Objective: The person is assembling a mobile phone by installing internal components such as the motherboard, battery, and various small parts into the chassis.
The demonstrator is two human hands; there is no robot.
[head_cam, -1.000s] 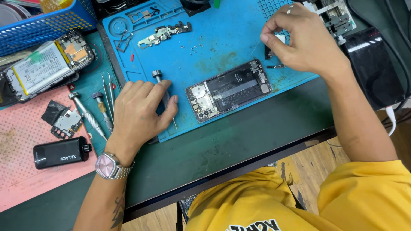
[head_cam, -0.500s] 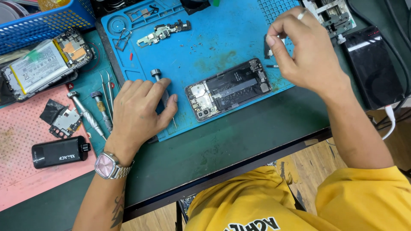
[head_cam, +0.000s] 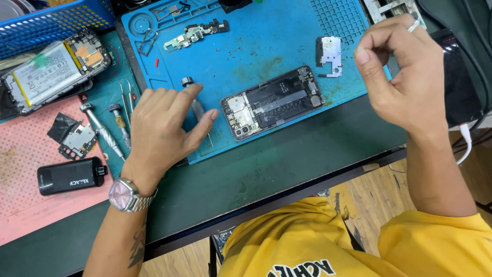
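Now your hands flank the opened smartphone (head_cam: pixel 272 102) on the blue repair mat (head_cam: pixel 266 46).

Your left hand (head_cam: pixel 164 128) lies palm-down with fingers spread loosely over a metal screwdriver (head_cam: pixel 193 100), gripping nothing firmly. Your right hand (head_cam: pixel 405 77) hovers raised above the mat's right edge, fingers curled inward; you cannot tell whether they pinch anything. A small metal shield plate (head_cam: pixel 329 53) lies just beyond the phone.

Dark green workbench (head_cam: pixel 287 164) over wooden floor (head_cam: pixel 379 205)

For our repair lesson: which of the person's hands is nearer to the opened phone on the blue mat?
Left. The left hand rests just beside the opened phone, fingertips almost reaching it. The right hand is raised farther off, past its other end.
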